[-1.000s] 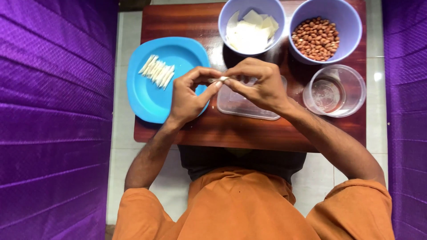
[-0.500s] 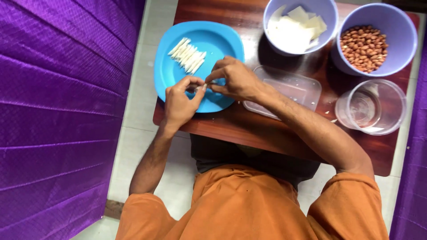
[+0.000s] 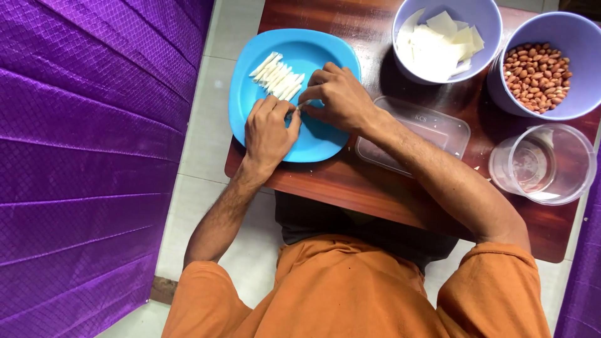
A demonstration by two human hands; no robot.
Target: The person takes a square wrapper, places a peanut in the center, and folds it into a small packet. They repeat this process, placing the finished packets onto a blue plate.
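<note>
Overhead, looking straight down on a seated person in an orange shirt. Dark wooden worktop low over the lap, purple pleated fabric down the person's left side.

Blue plate sits at the worktop's left end, its edge overhanging slightly. Both hands meet over the plate's near half. Two lilac bowls stand at the far edge: one with pale cut sheets, one with peanuts. Clear round tub to the right, appears empty. Clear rectangular container lies under the right forearm, just beside the plate.

Left hand: fingers curled in, thumb and fingertips pinched onto one end of a small white roll. Right hand: fingers bent, tips closed on the roll's other end. Both hands grasping the same piece; neither released.

The roll is mostly hidden by the fingers; only a short pale bit shows in the gap between the hands. Its long axis looks to run left to right between the two hands, low over the plate; whether it touches the plate I cannot tell.

Row of finished white rolls lies on the plate's far half, side by side, each slanting diagonally. The row is just beyond the held roll, up and to the left of it, nearer the left hand's fingertips than the right's.
</note>
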